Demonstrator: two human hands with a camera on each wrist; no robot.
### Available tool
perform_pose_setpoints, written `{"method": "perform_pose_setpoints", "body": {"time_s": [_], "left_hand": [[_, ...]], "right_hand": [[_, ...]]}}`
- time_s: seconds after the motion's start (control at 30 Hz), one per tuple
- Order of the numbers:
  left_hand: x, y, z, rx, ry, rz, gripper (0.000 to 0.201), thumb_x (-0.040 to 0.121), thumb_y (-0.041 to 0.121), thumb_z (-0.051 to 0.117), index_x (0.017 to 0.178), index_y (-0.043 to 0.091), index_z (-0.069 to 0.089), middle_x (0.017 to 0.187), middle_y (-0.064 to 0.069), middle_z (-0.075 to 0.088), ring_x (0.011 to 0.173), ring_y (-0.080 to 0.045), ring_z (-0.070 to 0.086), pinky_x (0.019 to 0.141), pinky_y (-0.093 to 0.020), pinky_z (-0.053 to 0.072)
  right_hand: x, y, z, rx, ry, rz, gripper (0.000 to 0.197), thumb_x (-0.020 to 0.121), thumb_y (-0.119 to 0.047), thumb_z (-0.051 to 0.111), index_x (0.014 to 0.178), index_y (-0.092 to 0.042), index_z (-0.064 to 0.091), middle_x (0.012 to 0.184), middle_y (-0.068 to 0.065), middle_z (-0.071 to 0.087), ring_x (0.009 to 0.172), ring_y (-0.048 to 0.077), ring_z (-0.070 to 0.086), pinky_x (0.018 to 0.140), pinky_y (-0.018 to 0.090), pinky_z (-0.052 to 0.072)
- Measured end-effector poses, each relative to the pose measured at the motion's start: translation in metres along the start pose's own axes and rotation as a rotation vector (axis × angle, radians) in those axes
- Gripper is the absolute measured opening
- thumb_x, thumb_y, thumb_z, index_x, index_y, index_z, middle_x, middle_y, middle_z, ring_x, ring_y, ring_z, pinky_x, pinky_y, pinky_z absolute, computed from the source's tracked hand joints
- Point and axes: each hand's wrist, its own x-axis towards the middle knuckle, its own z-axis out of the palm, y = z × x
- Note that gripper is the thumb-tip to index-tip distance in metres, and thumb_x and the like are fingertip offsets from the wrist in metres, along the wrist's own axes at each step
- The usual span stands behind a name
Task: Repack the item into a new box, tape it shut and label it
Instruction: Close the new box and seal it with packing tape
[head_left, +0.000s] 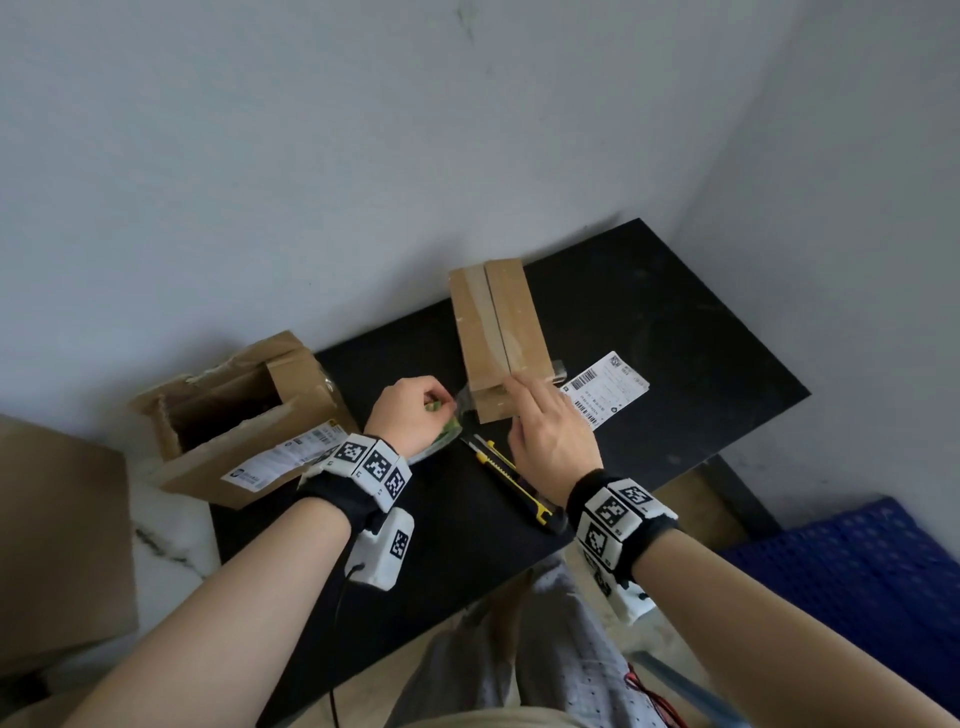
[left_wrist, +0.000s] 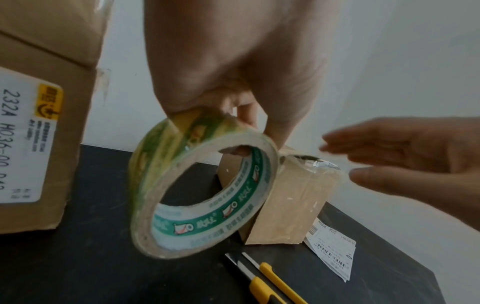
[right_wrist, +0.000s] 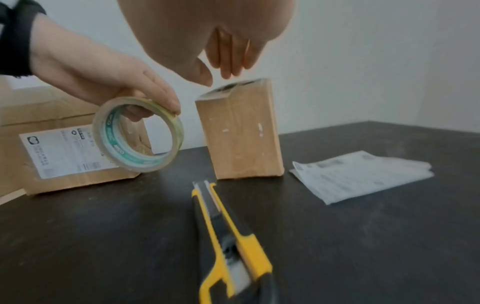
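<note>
Tape roll (left_wrist: 202, 185) hangs pinched in the left hand (head_left: 410, 415), tilted above the tabletop (head_left: 675, 364) beside the small closed box (head_left: 501, 338). Right hand (head_left: 550, 436) holds nothing, its fingers (right_wrist: 226, 53) straight over the box's taped near end. Yellow utility knife (right_wrist: 226, 236) lies nearest, shipping labels (head_left: 608, 387) just right, opened box (head_left: 234, 415) left.

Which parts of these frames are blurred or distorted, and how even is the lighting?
Head view: soft, even light, wide-angle bending toward the edges, sharp enough. Left wrist view: right hand smeared by motion, tape roll readable. Right wrist view: utility knife soft close to the lens, shipping labels too blurred to read.
</note>
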Motion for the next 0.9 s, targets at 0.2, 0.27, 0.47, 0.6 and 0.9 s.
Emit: {"method": "perform_pose_setpoints", "body": {"time_s": [0.2,0.27,0.47,0.6,0.9], "left_hand": [[-0.002,0.007,0.003,0.016,-0.025,0.002,0.011,0.087,0.024,0.062,0.095,0.019,0.067,0.098,0.0,0.068,0.094,-0.016,0.063,0.084,-0.036,0.052],[-0.002,0.007,0.004,0.012,-0.018,0.008,0.008,0.086,0.025,0.063,0.092,0.022,0.066,0.096,0.0,0.068,0.093,-0.017,0.063,0.083,-0.038,0.053],[-0.008,0.002,-0.006,0.109,0.022,0.039,0.01,0.086,0.027,0.063,0.095,0.023,0.063,0.098,0.002,0.064,0.09,-0.017,0.062,0.077,-0.036,0.053],[-0.011,0.002,-0.013,0.364,-0.074,0.086,0.016,0.089,0.026,0.06,0.105,0.024,0.06,0.108,0.003,0.059,0.094,-0.015,0.059,0.075,-0.03,0.05],[-0.027,-0.005,0.002,0.191,0.065,0.103,0.013,0.086,0.027,0.063,0.095,0.021,0.056,0.095,0.002,0.057,0.083,-0.015,0.059,0.072,-0.033,0.052]], "right_hand": [[0.025,-0.001,-0.013,-0.121,-0.345,-0.08,0.07,0.08,-0.008,0.049,0.146,-0.008,0.026,0.154,0.007,0.025,0.144,0.02,0.018,0.116,0.03,0.002],[0.029,0.002,-0.016,-0.155,-0.422,-0.083,0.073,0.082,-0.009,0.048,0.148,-0.01,0.018,0.157,0.004,0.016,0.145,0.016,0.008,0.115,0.028,-0.007],[0.032,0.005,-0.021,-0.24,-0.485,-0.152,0.07,0.086,-0.01,0.047,0.149,-0.011,0.017,0.157,0.003,0.014,0.145,0.015,0.007,0.116,0.03,-0.007],[0.033,0.009,-0.023,-0.212,-0.494,-0.129,0.07,0.085,-0.01,0.048,0.148,-0.011,0.018,0.157,0.004,0.015,0.145,0.015,0.009,0.118,0.031,-0.004],[0.03,0.007,-0.02,-0.188,-0.49,-0.105,0.07,0.087,-0.009,0.045,0.149,-0.013,0.013,0.158,0.001,0.009,0.146,0.014,0.004,0.118,0.031,-0.005]]}}
